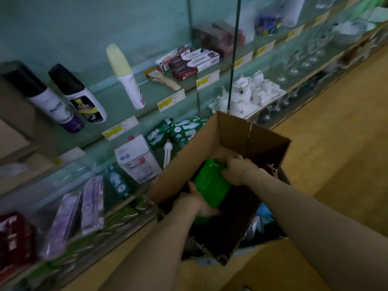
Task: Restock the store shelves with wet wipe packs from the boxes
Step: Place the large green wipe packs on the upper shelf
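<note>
Nearest: reaches down with both bare forearms into an open cardboard box. Holds one green wet wipe pack inside that box, between two grips. Clasps the near, lower end with the left grip, thumb along the pack's left edge and fingers wrapped beneath. Clamps the far, upper end with the right grip, curled over the top from the right side. Keeps the pack's long axis running near to far, tipped slightly rightward at the far end, so spanning grip to grip. Puts the left grip on the shelf side. Suggests an even two-handed lift, up past the box walls and then leftward.

Materials: glossy, pliable plastic film on the pack, oblong and softly rounded, likely to yield under pressure. Matte brown corrugated board on the box, with raised flaps and ragged torn edges. Cannot tell what else lies in the dark bottom of the box.

Just left of the box: blurred green packs low down, perhaps the same stock, beside flat purple blister packs. Farther up: a white carton and spray cans on glass shelves with yellow price tags. Farthest: a white porcelain tea set and a wooden floor.
</note>
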A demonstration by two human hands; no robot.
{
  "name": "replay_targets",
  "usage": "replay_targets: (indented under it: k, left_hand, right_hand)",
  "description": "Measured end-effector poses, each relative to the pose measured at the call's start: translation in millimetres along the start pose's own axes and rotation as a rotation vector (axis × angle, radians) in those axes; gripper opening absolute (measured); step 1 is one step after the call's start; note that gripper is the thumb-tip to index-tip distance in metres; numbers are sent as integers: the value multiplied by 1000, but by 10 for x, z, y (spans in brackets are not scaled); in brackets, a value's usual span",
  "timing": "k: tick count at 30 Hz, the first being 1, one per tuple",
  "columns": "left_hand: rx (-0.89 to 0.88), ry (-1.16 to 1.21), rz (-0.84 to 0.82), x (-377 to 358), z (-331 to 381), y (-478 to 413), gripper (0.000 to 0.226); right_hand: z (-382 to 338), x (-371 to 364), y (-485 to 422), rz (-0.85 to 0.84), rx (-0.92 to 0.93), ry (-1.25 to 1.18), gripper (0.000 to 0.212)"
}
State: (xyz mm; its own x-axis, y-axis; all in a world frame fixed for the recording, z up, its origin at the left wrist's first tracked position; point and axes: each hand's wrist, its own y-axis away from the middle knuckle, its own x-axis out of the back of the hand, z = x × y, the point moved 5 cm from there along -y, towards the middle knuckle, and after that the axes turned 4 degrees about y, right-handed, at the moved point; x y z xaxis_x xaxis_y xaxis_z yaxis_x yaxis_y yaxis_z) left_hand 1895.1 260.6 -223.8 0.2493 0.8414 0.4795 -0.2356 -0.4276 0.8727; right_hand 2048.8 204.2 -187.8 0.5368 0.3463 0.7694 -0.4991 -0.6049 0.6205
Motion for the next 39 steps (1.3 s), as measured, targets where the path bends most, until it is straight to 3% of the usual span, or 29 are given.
replay_targets:
  k: [4, 11, 15, 19, 22, 27, 32, 35, 39]
  left_hand:
    - [-5, 6, 86, -27, 44, -37, 145]
    - [-78, 142, 86, 81, 63, -53, 135]
    - [-175, 302, 21, 233, 50, -114, 132]
    - [-351, 465, -54, 411, 186, 10, 96]
    - [-370, 553, -158, 528, 229, 149, 95]
    - [-384, 749, -273, 721, 197, 398, 61]
    - [-379, 824, -224, 943, 144, 681, 55]
    - [-403, 971, -223, 1037, 182, 808, 49]
    - [-518, 1026, -277, 1098, 308, 970, 62]
  right_hand:
    - [8, -113, -228, -85, -31, -76, 59]
    - [103, -199, -339, -153, -57, -401, 60]
    - [183, -46, -336, -65, -87, -405, 67]
    - [355, 243, -172, 80, -134, -316, 74]
    - [413, 479, 44, 150, -88, -302, 69]
    - [412, 773, 507, 157, 59, -644, 57]
    - [474, 911, 796, 46, 67, -738, 59]
    - [495, 1020, 925, 143, 38, -753, 60]
    - [593, 1132, 1101, 292, -49, -788, 62]
